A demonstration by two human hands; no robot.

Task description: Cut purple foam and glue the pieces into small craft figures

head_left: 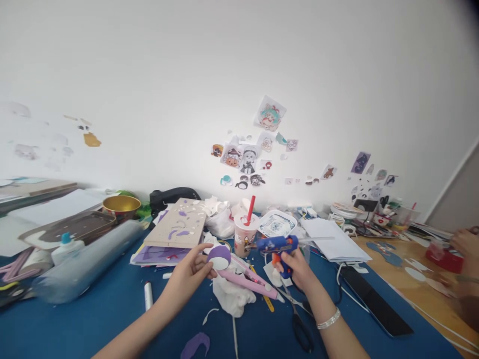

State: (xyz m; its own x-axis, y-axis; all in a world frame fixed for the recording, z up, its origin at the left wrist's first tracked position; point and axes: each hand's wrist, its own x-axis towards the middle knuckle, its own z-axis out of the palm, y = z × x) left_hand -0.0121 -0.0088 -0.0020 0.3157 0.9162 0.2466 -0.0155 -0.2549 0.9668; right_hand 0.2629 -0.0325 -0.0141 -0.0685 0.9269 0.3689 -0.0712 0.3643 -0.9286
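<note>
Between its thumb and fingers, my left hand (195, 267) holds a small round purple-and-white piece (219, 258) up by its edge. My right hand (295, 267) is wrapped round the handle of a blue glue gun (275, 244) with an orange trigger, its nozzle pointing left toward the piece but apart from it. Below them a pink tool (249, 284) lies over a crumpled white tissue (232, 299). Black-handled scissors (300, 331) and a yellow stick (268, 303) rest near my right hand.
A cup (245, 237) with a red straw stands behind the hands. A cardboard piece (177, 224) lies on papers at left, beside a clear plastic roll (90, 264). A black phone-like slab (376, 301) lies right. Another person's hand (466, 244) shows at far right.
</note>
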